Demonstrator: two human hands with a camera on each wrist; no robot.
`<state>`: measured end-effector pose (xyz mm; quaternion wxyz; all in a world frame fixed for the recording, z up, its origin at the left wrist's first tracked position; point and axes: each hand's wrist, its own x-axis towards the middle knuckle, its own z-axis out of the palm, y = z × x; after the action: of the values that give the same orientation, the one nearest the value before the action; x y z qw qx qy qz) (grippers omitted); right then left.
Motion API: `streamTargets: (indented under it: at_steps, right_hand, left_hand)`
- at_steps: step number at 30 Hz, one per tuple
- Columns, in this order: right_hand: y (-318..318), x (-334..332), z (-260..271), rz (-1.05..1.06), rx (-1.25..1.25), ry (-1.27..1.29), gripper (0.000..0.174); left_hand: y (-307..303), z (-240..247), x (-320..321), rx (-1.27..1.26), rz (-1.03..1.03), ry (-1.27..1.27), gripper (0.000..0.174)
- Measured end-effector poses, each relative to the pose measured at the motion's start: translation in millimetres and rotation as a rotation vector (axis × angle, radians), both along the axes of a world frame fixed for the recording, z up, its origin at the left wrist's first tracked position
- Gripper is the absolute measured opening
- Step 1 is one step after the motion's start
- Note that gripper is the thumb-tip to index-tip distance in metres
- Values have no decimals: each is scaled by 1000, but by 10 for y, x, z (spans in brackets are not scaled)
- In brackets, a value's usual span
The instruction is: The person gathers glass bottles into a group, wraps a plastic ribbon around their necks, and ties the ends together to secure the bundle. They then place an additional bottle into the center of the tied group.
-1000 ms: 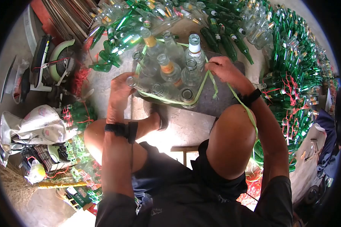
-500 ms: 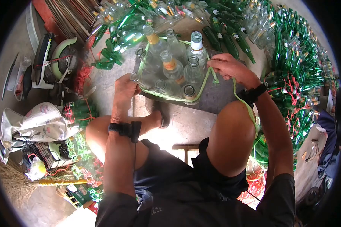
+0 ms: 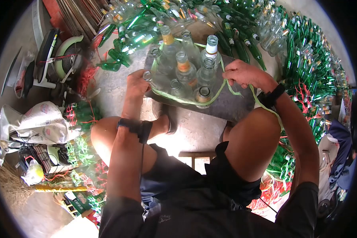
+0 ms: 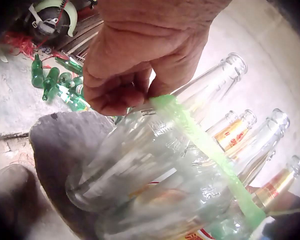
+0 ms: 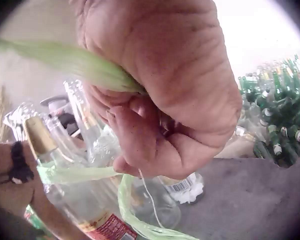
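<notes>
Several clear glass bottles [image 3: 207, 73] stand in a tight cluster on a dark grey slab [image 3: 240, 104]. Around them runs a light green plastic strap [image 3: 174, 97]. My left hand [image 3: 137, 84] is at the cluster's left side; in the left wrist view its curled fingers pinch the strap [image 4: 205, 140] against a bottle's shoulder. On the right, my right hand [image 3: 248, 75] grips the strap beside the bottles. The right wrist view shows the strap [image 5: 80, 174] entering the curled fingers, with a loose end hanging below and another length leaving the palm side.
Green bottles [image 3: 242, 49] lie loose behind the slab, and a large stack of green bottles [image 3: 305, 59] rises at the right. At left are a white sack [image 3: 43, 119] and a green-rimmed wheeled machine [image 3: 67, 55]. My bent knee [image 3: 254, 135] is close below the slab.
The head view has shifted, so the bottles and hands appear farther right. Both hands keep hold of the strap; the right has drawn slightly away from the bottles.
</notes>
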<state>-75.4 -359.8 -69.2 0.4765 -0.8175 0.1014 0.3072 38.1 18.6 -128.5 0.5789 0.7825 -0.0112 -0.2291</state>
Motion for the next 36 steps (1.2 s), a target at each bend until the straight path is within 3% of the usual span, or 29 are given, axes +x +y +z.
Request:
streamTargets:
  at_steps: [3,9,13,16,21,24,36]
  right_hand:
    - [93,-26,100,81,-65,20,29]
    - [239,-96,207,98,-120,81,28]
    - [306,-155,239,111,-93,82,29]
    - [384,-209,191,25,-33,75,28]
    - [539,-400,75,-74,-25,39,28]
    - [614,-537,-12,-133,12,6,28]
    - [726,-748,-361,-353,143,-14,29]
  left_hand:
    - [-40,-6,38,-66,-43,-87,21]
    - [-34,65,22,-64,-7,45,24]
    - [-25,154,-47,-126,-10,124,38]
    - [-34,202,-83,-146,46,189,37]
    - [-43,238,-126,-218,62,170,16]
    - [-36,253,-92,-212,-21,168,11]
    - [-9,-85,69,-73,-73,-9,13]
